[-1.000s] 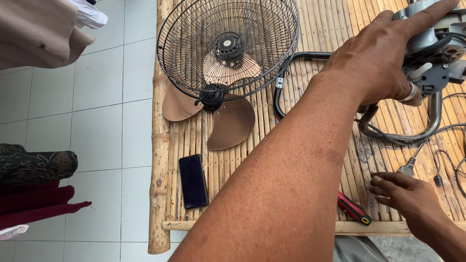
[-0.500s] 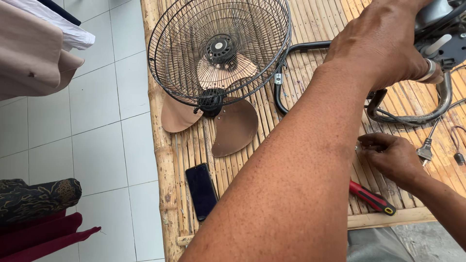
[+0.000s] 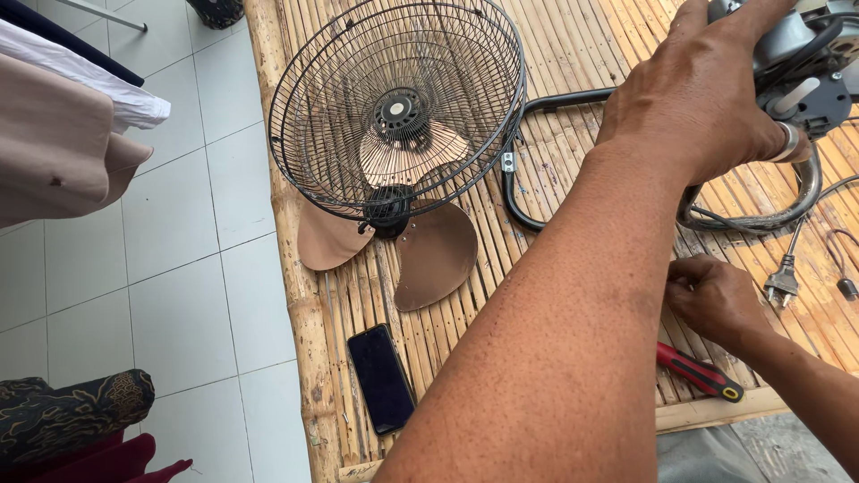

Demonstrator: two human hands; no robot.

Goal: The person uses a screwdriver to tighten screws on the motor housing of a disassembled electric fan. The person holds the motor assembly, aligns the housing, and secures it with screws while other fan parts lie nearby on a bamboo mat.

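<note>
I sit at a bamboo table (image 3: 573,54) beside white floor tiles (image 3: 192,268). My left hand (image 3: 707,98) grips the grey fan motor (image 3: 796,54). Nearer me, my right hand (image 3: 716,300) curls closed; I cannot tell what it holds.

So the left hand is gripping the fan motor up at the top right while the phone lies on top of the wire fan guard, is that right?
Not quite: the head view shows the phone lying flat on the bamboo table, apart from the wire fan guard. The left hand does grip the fan motor.
</note>
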